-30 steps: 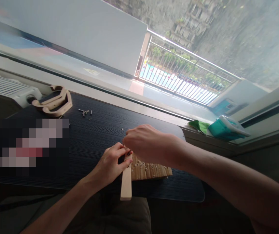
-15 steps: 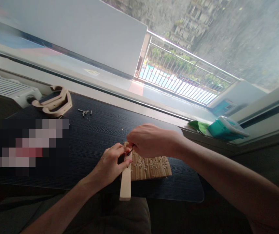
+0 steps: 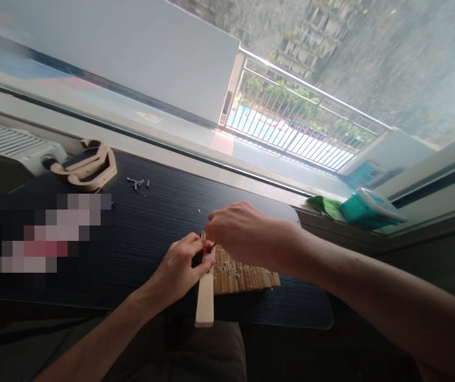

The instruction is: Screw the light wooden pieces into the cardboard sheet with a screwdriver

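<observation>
My left hand (image 3: 179, 265) pinches a pale wooden strip (image 3: 204, 305) near its far end, thumb on one side and fingers on the other. The strip points toward me and its near end juts past the table edge. My right hand (image 3: 237, 228) is closed at the strip's far end, above a small dark hole or fitting. From its fingers a thin dark metal tool (image 3: 212, 246) reaches down to that spot; its handle is hidden in the fist, so its exact kind is unclear. Beneath lies a brown wooden board (image 3: 247, 276) strewn with light wood crumbs.
Curved wooden frame pieces (image 3: 94, 172) lie at the back left, beside several small metal screws or pins (image 3: 137, 183). A white slatted object (image 3: 16, 143) stands in the left corner. The dark table (image 3: 147, 223) meets a window sill holding a teal box (image 3: 366, 208) and green cloth (image 3: 324, 206).
My right hand has turned slightly at the wrist and moved a little left and lower over the board, showing less of the metal shaft. My left hand and the strip stay put.
</observation>
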`<state>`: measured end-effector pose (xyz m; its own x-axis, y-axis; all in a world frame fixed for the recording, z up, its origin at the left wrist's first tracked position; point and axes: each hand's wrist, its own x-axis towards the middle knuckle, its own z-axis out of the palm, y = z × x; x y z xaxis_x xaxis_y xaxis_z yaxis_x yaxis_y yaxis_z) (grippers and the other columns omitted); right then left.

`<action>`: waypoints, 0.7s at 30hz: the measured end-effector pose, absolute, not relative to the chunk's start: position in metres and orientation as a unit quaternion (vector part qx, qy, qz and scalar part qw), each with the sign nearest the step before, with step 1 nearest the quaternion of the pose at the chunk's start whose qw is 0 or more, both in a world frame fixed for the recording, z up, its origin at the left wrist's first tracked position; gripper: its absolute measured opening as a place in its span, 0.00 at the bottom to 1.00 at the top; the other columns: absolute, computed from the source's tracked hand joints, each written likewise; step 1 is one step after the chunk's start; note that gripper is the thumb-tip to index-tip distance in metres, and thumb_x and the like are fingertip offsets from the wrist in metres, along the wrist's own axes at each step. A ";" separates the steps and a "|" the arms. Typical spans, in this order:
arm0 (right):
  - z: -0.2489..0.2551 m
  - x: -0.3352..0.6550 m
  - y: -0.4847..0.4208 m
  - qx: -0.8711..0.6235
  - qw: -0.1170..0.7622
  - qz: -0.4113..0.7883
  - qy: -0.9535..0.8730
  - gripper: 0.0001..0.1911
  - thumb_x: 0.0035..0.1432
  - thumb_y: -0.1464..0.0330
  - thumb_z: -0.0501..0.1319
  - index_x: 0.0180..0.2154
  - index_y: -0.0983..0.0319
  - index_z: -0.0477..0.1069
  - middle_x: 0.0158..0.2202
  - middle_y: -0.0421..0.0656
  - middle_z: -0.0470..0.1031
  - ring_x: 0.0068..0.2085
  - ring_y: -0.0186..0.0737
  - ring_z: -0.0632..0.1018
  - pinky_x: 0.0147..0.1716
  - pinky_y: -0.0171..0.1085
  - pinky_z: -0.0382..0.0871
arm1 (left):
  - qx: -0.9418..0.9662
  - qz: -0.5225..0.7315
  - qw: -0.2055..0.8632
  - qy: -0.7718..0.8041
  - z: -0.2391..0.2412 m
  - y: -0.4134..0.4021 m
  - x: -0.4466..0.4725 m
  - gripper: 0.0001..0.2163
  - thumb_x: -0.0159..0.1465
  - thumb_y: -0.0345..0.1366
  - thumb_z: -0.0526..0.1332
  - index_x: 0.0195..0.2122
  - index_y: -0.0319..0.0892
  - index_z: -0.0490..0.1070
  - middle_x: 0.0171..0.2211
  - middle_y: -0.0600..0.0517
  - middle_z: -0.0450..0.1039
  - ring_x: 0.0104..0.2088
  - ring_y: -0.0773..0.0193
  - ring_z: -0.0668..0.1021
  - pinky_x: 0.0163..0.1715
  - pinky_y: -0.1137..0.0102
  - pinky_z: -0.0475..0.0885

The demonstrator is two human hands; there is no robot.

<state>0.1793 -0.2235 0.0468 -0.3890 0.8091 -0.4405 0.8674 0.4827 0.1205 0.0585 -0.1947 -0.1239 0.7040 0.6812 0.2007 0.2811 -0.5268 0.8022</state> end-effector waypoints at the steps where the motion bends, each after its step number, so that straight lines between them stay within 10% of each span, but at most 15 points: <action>1: 0.046 0.179 -0.223 0.502 0.225 -0.064 0.833 0.08 0.55 0.79 0.58 0.31 0.65 0.75 0.32 0.45 0.77 0.33 0.39 0.77 0.25 0.34 0.57 | 0.835 0.256 0.393 0.287 -0.124 -0.195 0.059 0.05 0.58 0.33 0.60 0.35 0.41 0.72 0.37 0.50 0.70 0.38 0.60 0.74 0.41 0.66 0.67; 21: 0.055 0.171 -0.225 0.515 0.263 -0.069 0.813 0.09 0.57 0.77 0.57 0.32 0.64 0.75 0.35 0.44 0.78 0.36 0.41 0.78 0.24 0.35 0.57 | 0.842 0.264 0.375 0.284 -0.126 -0.195 0.058 0.05 0.58 0.32 0.60 0.35 0.42 0.73 0.37 0.50 0.71 0.38 0.60 0.74 0.41 0.66 0.68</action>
<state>0.1714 -0.2248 0.0549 -0.3313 0.8010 -0.4986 0.8734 0.4602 0.1590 0.0581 -0.1946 -0.1256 0.6999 0.6757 0.2314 0.2804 -0.5579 0.7811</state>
